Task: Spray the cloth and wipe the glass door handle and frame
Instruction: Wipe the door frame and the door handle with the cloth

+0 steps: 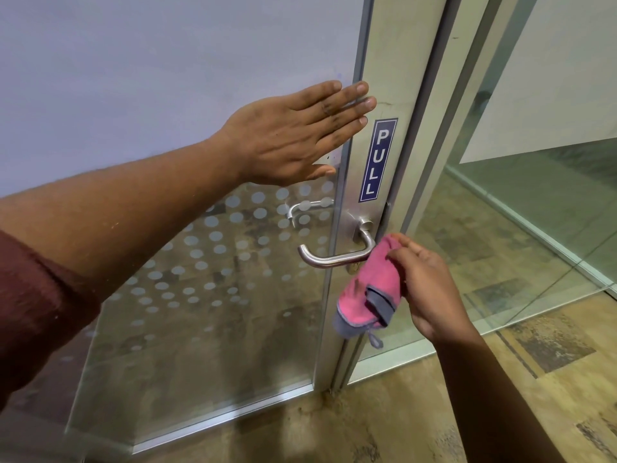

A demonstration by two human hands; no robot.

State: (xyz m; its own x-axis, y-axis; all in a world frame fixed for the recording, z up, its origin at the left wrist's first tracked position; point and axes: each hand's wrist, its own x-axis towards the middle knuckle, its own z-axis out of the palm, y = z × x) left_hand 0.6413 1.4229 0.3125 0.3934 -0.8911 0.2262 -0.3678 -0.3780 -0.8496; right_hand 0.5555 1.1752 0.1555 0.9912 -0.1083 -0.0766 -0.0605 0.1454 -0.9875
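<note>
A glass door with a frosted upper pane and a dotted band has a silver metal frame (394, 61) down its right edge. A steel lever handle (334, 257) sticks out of the frame below a blue PULL sticker (377, 160). My left hand (293, 135) lies flat with fingers spread against the glass and frame, above the handle. My right hand (430, 289) grips a bunched pink cloth with grey edging (367, 292), whose top touches the right end of the handle beside the frame. No spray bottle is in view.
A second handle (307, 208) shows through the glass on the door's far side. To the right stands a fixed glass panel (534, 162) with its own metal post. Below lies brown patterned flooring (434, 412).
</note>
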